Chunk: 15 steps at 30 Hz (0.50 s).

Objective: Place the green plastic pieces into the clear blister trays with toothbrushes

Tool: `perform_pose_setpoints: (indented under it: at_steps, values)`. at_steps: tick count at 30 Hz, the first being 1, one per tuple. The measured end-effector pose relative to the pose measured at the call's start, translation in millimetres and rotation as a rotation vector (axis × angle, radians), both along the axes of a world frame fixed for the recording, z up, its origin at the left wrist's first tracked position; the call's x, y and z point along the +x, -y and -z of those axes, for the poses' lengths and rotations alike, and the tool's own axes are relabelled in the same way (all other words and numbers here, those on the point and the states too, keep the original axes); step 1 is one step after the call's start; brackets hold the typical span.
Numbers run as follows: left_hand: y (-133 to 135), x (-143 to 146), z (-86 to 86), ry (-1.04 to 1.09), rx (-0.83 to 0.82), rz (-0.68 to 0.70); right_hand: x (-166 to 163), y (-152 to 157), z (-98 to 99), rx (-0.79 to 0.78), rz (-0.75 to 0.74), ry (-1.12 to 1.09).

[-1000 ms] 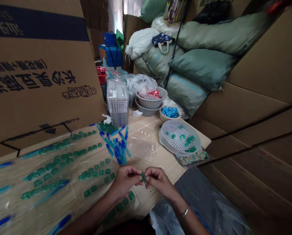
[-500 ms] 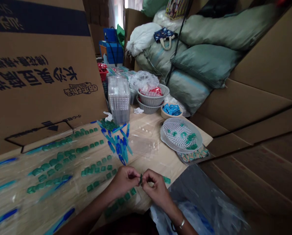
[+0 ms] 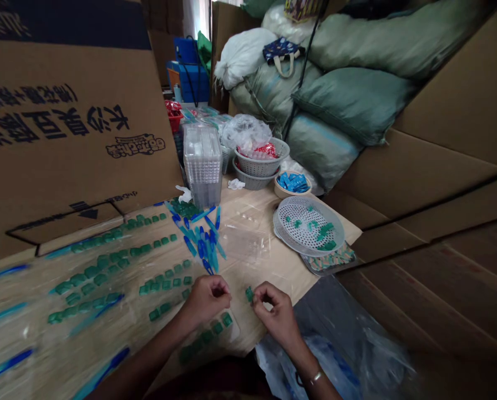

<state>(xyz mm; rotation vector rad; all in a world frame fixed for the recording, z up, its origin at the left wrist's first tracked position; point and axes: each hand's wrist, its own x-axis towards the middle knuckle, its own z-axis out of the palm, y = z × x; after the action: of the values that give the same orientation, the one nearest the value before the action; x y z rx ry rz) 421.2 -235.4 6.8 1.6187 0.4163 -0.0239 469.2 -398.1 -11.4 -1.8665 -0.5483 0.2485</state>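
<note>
A small green block-like piece (image 3: 249, 293) is pinched between the thumb and fingertips of my right hand (image 3: 277, 314). To its left, my left hand (image 3: 206, 300) hovers over the table with thumb and forefinger together; whatever they hold, if anything, is too small to make out. Below my left hand lies a row of green square pieces (image 3: 217, 326) in clear plastic. More rows of such green pieces (image 3: 92, 272) spread across the left side of the table. Several slim teal-and-blue plastic sticks (image 3: 206, 244) lie in a heap beyond my hands.
A large cardboard box (image 3: 73, 128) stands at the left. At the right is a white perforated basket (image 3: 298, 222) with green pieces, over a tray (image 3: 331, 261). Behind are stacked clear containers (image 3: 202, 161), grey baskets (image 3: 254, 180) and a bowl of blue packets (image 3: 292, 183).
My hands have moved apart from where they met at the green piece. The piece stays in my right hand, while my left hand has drawn slightly left.
</note>
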Motion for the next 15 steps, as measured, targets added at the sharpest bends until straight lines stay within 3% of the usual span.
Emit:
perform_pose_setpoints:
  at_steps: [6, 11, 15]
  values:
    - [6, -1, -2.7, 0.023, -0.097, 0.011, -6, -9, -11.2, -0.006, -0.103, 0.140]
    - [4, -2, -3.3, -0.067, -0.334, 0.025, -6, -10, -5.8, 0.124, -0.140, -0.129]
    - [7, -5, -2.5, -0.017, -0.260, -0.038, -5, -11, -3.6, 0.122, -0.151, -0.236]
